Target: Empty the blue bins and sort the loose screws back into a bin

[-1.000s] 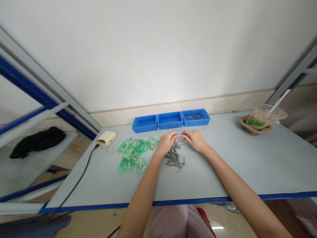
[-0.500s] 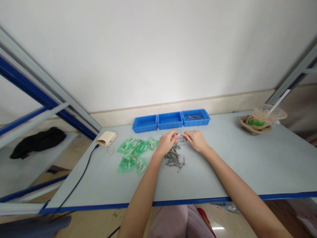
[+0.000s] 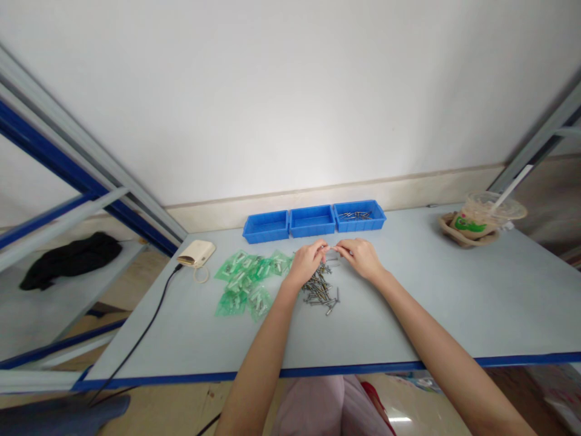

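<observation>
My left hand and my right hand meet over the far edge of a pile of screws. Between their fingertips they pinch a small, thin metal screw, one hand at each end; its finer detail is too small to make out. The left wrist partly covers the pile. Several green plastic bags with small parts inside lie left of my left hand. Behind the hands, the right blue bin has some loose screws in it.
Along the wall stand a left blue bin and a middle blue bin. A cream power bank with a black cable sits at the left. On the right a plastic cup with a straw rests in a brown holder.
Both hands stay almost where they were, still pinching the small screw; only the fingertips have shifted slightly. The pile, bags and bins are unchanged.
</observation>
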Demonstrator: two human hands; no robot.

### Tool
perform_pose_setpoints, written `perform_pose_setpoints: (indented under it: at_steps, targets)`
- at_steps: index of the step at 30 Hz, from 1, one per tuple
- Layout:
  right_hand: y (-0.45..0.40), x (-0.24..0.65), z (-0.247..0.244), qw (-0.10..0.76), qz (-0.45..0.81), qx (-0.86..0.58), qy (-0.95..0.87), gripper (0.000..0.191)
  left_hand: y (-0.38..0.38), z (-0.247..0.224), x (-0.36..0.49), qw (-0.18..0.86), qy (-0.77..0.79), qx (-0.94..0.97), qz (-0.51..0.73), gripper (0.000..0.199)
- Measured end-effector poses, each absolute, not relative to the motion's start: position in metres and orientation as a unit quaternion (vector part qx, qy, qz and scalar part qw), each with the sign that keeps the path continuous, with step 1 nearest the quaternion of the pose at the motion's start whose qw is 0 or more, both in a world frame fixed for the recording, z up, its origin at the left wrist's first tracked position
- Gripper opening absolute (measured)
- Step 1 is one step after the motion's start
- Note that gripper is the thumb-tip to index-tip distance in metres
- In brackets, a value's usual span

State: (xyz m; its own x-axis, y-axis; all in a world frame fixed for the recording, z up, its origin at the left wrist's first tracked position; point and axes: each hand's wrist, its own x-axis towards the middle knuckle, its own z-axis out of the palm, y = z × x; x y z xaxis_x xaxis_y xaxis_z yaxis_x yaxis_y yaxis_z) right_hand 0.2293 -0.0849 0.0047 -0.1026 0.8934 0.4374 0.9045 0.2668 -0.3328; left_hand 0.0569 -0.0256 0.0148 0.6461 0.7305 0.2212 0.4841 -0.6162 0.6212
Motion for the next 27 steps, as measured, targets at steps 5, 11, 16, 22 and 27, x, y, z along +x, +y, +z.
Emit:
perform_pose_setpoints:
  at_steps: [5,11,16,22,27]
  targets:
    - [-0.0848,0.2290,0.0053,0.268,-0.003,-0.616,-0.741,0.038,-0.0253,0.0143,0.0576,0.255,0.346,0.872,0.234,0.021]
    - [-0.0865,0.2280,0.0092,0.266,0.029,-0.621,-0.737,0.034,-0.0240,0.0127,0.0577,0.259,0.349,0.867,0.246,0.027]
    - [-0.0856,0.2292,0.0079,0.223,0.006,-0.637,-0.738,0.038,-0.0238,0.0126,0.0571,0.279,0.344,0.862,0.248,0.026]
    - [-0.0867,0.2279,0.0101,0.224,0.020,-0.635,-0.739,0.037,-0.0255,0.0151,0.0566,0.272,0.343,0.863,0.250,0.030]
    - [-0.0872,0.2273,0.0112,0.227,0.022,-0.626,-0.746,0.037,-0.0257,0.0153,0.0564,0.277,0.354,0.859,0.245,0.031]
